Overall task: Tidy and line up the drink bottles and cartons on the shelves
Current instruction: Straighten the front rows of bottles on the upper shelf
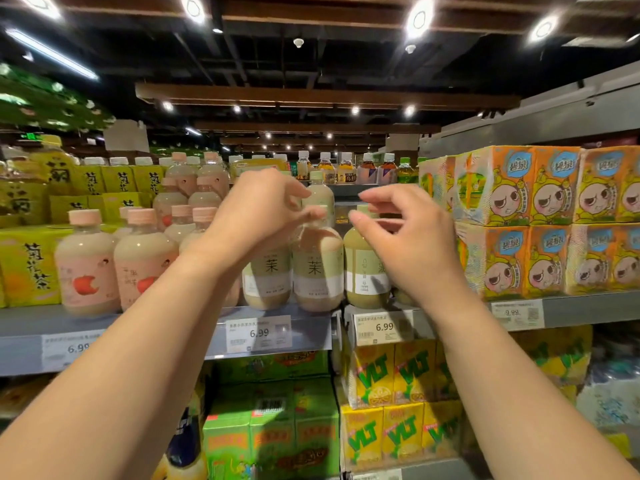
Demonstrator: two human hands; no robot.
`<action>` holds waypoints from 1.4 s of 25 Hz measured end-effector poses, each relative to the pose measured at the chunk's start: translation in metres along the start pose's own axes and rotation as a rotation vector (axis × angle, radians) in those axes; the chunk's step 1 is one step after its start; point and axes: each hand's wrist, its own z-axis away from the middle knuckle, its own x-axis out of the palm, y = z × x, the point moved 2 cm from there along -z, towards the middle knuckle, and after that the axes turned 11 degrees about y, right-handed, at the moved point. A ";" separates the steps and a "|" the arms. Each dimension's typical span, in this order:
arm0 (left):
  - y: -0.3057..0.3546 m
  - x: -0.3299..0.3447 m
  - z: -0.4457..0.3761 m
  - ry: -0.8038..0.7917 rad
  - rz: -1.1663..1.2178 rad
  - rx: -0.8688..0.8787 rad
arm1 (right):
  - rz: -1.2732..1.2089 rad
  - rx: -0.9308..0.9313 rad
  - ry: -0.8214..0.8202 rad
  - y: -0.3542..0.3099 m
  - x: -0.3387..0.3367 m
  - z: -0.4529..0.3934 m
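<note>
Hovering over rounded translucent bottles (317, 268): left hand (256, 216), right hand (401, 230), fingers curled.

1. Under the left hand (258, 211), two round plastic bottles (317, 268) hold pale beige drink, with sage-green and white labels bearing a dark character.
2. Left of that hand, round plastic bottles with pink caps (86, 261) carry pink labels printed with a red apple.
3. Right of the right hand (403, 233), stacked shrink-wrapped cartons (519, 220) are orange and yellow with cartoon faces and blue badges.
4. Below the right hand, yellow cartons (394, 379) show green lettering.
</note>
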 end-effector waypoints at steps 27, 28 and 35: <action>-0.060 -0.033 0.011 0.021 0.089 -0.074 | 0.255 -0.033 -0.226 -0.049 0.061 -0.026; -0.065 -0.045 0.013 0.073 0.085 -0.087 | 0.198 -0.075 -0.183 -0.058 0.062 -0.027; -0.126 -0.086 0.045 0.202 -0.114 -0.257 | 0.221 -0.332 -0.536 -0.118 0.120 -0.014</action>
